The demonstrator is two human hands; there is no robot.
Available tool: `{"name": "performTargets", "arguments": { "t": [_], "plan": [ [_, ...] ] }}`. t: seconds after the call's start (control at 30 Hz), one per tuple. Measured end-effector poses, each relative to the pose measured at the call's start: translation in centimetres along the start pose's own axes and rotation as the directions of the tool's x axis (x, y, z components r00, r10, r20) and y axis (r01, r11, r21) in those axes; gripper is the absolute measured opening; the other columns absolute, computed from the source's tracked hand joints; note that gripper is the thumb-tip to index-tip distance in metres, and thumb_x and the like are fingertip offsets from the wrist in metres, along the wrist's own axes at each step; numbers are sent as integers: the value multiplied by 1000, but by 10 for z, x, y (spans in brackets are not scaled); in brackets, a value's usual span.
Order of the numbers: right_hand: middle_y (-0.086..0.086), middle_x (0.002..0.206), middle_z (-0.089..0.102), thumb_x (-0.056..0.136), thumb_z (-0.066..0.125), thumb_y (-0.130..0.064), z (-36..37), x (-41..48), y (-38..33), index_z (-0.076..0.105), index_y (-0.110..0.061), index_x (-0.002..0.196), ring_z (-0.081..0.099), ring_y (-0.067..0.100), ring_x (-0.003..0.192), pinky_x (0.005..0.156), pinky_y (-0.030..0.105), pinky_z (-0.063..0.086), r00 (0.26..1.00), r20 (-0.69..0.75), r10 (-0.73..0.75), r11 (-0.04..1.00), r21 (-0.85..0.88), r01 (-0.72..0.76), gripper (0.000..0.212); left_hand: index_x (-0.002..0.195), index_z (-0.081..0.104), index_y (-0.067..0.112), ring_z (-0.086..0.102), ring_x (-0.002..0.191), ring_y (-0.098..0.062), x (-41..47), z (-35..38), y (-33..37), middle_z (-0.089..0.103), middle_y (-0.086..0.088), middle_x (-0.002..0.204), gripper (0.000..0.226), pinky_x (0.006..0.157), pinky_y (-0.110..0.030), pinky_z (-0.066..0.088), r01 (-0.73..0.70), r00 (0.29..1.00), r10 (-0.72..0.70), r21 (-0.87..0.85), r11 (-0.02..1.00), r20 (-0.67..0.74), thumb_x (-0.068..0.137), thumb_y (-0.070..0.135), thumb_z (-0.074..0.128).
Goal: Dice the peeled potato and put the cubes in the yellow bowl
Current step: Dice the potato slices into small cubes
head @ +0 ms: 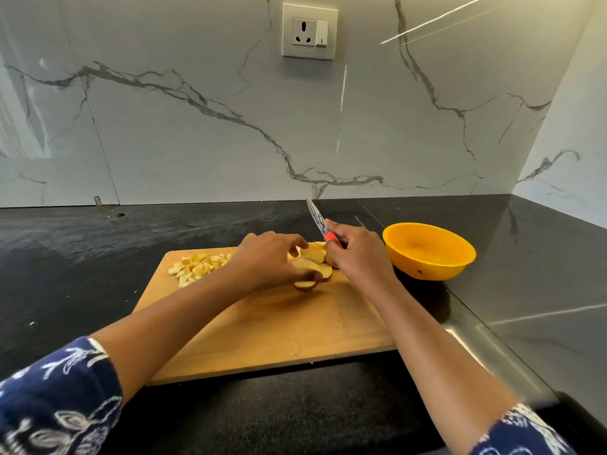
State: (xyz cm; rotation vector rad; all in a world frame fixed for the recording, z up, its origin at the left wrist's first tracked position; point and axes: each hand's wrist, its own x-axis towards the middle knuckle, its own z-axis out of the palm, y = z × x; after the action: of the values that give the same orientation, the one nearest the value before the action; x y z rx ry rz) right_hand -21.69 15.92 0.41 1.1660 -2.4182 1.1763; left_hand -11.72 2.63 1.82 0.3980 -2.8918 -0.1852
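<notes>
Several pale potato slices [312, 257] lie at the far right part of the wooden cutting board [279, 326]. My left hand [266, 261] reaches over them, its thumb and fingers pinching the slices. My right hand [358, 254] grips the red handle of a knife [320, 223], whose blade points up and away from the board. A heap of potato cubes [198, 264] sits at the board's far left. The yellow bowl [428, 251] stands on the counter just right of the board; I see no cubes in it.
The board lies on a dark counter [82, 257] that meets a marble-look wall. A wall socket [309, 31] is high on that wall. A second wall closes off the right side behind the bowl. A glossy strip of counter runs along the right.
</notes>
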Motion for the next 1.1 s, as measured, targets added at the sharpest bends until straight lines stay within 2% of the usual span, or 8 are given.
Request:
{"name": "performTargets", "arguments": {
  "t": [0.1,0.27,0.4,0.57,0.67,0.8,0.97,1.1],
  "plan": [
    [-5,98,71,96,54,-28,0,1,1,52,-24,136,54,7,61,54,18,43,1000,2,-2,1000,-16,2,40,129,43,31,53,111,-14,8,6,7,58,8,124,66,94,-36,40,34,999,-35,42,999,15,76,68,57],
    [-4,98,71,95,54,-27,0,0,1,52,-24,136,56,8,63,59,23,51,1000,1,-29,999,-17,29,41,127,44,27,54,102,-12,8,7,5,56,4,122,61,91,-31,50,60,995,-45,-183,981,85,77,51,69],
    [-3,100,71,95,55,-27,-1,0,0,51,-23,137,58,10,67,64,27,55,999,-13,-43,999,-21,43,42,127,44,25,54,100,-12,7,7,1,56,2,120,63,86,-23,49,74,996,-51,-322,944,79,75,42,75],
    [-1,97,71,95,55,-27,-1,-1,-2,52,-23,136,57,8,69,64,26,51,999,0,-38,999,-26,38,42,124,48,29,54,102,-10,-7,-14,-10,57,7,113,61,85,-20,44,36,999,-38,-391,920,4,72,39,78],
    [-2,107,71,95,55,-27,-1,-3,-4,52,-23,137,56,6,72,64,22,48,999,40,-21,999,-39,23,42,119,51,32,53,103,-6,-31,-28,-25,55,12,112,54,86,-16,43,8,1000,-1,-355,935,20,73,36,77],
    [-2,120,66,94,55,-28,-2,-12,-15,49,-25,138,55,5,69,59,16,45,991,130,-1,997,-80,12,45,109,52,41,53,99,2,-70,-29,-47,56,20,108,46,79,-9,42,24,998,-3,-330,944,63,70,41,76],
    [-3,99,70,94,52,-26,-11,-43,-42,47,-30,140,45,3,58,51,13,29,976,186,-114,984,-115,137,46,106,57,40,54,96,4,-95,-23,-57,54,28,101,50,78,-4,38,35,999,-27,-325,945,29,60,53,72],
    [-5,110,67,97,48,-30,-15,-71,-58,37,-32,145,53,6,77,62,15,36,953,271,-137,959,-203,196,49,114,60,33,53,99,1,-94,-20,-58,57,22,105,65,81,-6,36,63,998,-59,-333,941,21,54,58,67]
  ]
}}
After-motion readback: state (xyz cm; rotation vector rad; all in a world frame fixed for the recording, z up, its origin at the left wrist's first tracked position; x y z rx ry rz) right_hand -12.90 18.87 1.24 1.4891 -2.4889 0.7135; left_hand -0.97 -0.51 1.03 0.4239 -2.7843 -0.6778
